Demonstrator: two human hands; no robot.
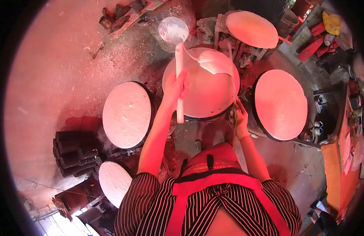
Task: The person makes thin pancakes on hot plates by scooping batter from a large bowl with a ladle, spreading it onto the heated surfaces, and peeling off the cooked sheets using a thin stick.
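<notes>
Batter (214,62) lies as a pale, smooth, fan-shaped pool on the upper part of the middle griddle (197,94), wide toward the right and narrowing at the left into a thin, curved strand. That strand runs up to the ladle (173,30), whose round bowl, coated and streaked with the same whitish mix, sits beyond the griddle's far edge. The pool looks glossy and paler than the bare surface around it, which is tinted pink by the red light; a few dark specks dot the griddle's near rim.

The left hand (176,85) holds the ladle by its thick, straight handle, fingers wrapped around it. The right hand (239,118) has its fingers closed on the lower end of a thin stick (233,80), which reaches up over the griddle along the pool's right side; whether the 2 touch, I cannot tell.

4 more pale rounds surround this spot: 1 at the left (127,114), 1 at the right (281,104), 1 at the upper right (252,29) and 1 at the lower left (114,183). Dark cylinders (75,145) are stacked near the left round.
</notes>
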